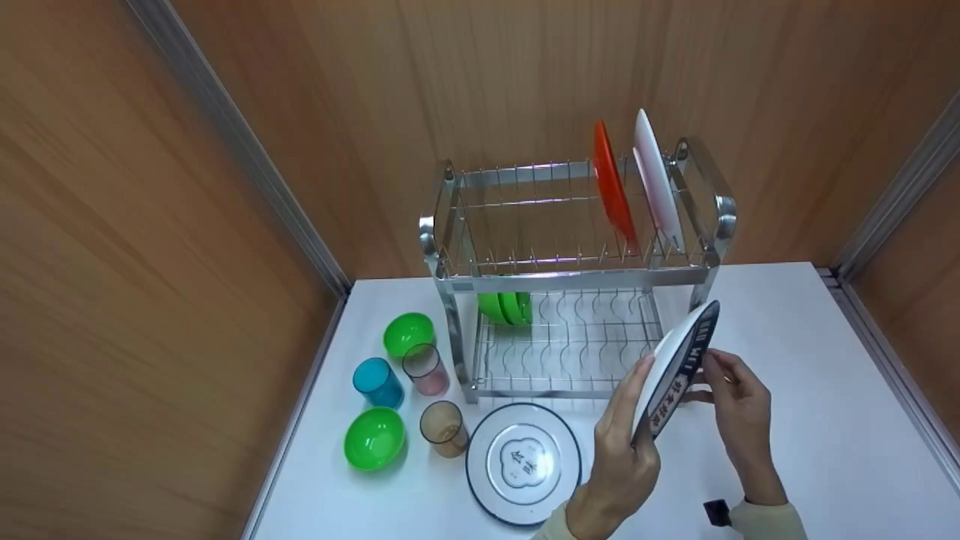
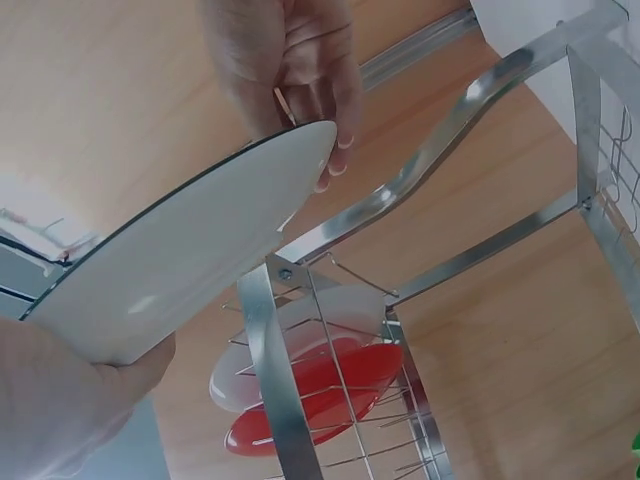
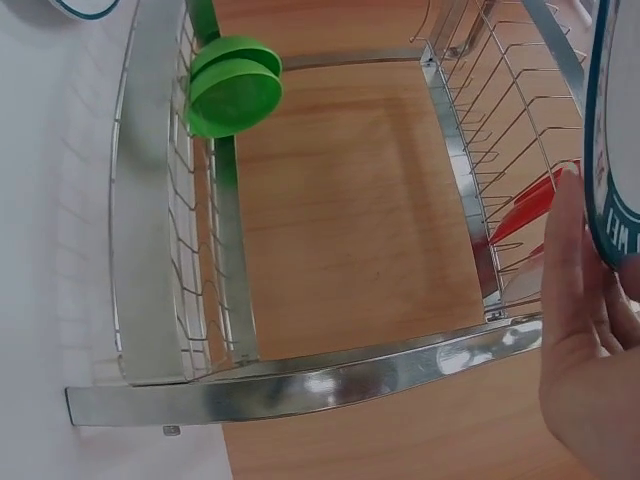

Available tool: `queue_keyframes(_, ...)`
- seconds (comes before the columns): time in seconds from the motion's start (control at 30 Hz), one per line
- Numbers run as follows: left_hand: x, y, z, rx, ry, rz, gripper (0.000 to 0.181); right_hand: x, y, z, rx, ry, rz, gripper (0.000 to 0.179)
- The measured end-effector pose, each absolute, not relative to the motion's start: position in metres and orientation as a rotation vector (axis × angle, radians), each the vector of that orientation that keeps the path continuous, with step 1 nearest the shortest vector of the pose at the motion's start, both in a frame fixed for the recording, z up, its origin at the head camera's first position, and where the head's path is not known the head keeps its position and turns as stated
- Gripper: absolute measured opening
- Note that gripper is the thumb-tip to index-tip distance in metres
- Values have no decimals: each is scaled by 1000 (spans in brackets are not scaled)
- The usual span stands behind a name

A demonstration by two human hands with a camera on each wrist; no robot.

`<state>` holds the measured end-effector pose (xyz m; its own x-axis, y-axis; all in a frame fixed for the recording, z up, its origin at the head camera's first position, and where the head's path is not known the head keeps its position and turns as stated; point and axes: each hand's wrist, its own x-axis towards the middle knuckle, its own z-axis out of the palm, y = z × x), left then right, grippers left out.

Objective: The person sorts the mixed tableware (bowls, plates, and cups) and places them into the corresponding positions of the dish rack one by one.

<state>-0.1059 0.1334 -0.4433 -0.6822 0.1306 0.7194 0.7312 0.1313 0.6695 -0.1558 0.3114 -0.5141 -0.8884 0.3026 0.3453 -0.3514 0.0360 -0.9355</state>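
A white plate with a dark lettered rim is held tilted, nearly on edge, in front of the dish rack's right side. My left hand grips its lower left edge; in the left wrist view the thumb lies against the white face. At the opposite edge, my right hand pinches the rim, with the thumb on one side and fingers on the other in the right wrist view. The rack's upper tier holds a red plate and a white plate. Green bowls stand in the lower tier's left end.
Left of the rack are two green bowls, a blue cup, a pinkish cup and a brown cup. An upturned dark-rimmed plate lies in front. A small black object is by the right sleeve. Wooden panels surround the white table.
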Motion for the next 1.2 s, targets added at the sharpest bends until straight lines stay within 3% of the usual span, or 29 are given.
queue_keyframes(0.27, -111, 120, -434, -817, -1851, -1539, 71, -161, 313, -522, 35, -1925, 1860, 31)
queue_keyframes(0.53, -113, 110, -428, -792, -1776, -1537, 60, -176, 317, -528, -102, -2123, 1812, 60)
queue_keyframes(0.87, -117, 101, -420, -636, -1664, -1548, 63, -197, 319, -536, -101, -2242, 1868, 82)
queue_keyframes(1.03, -121, 98, -414, -542, -1598, -1551, 61, -204, 322, -539, -110, -2262, 1883, 82)
queue_keyframes(1.2, -127, 96, -407, -462, -1524, -1524, 62, -218, 322, -545, -150, -2302, 1834, 71)
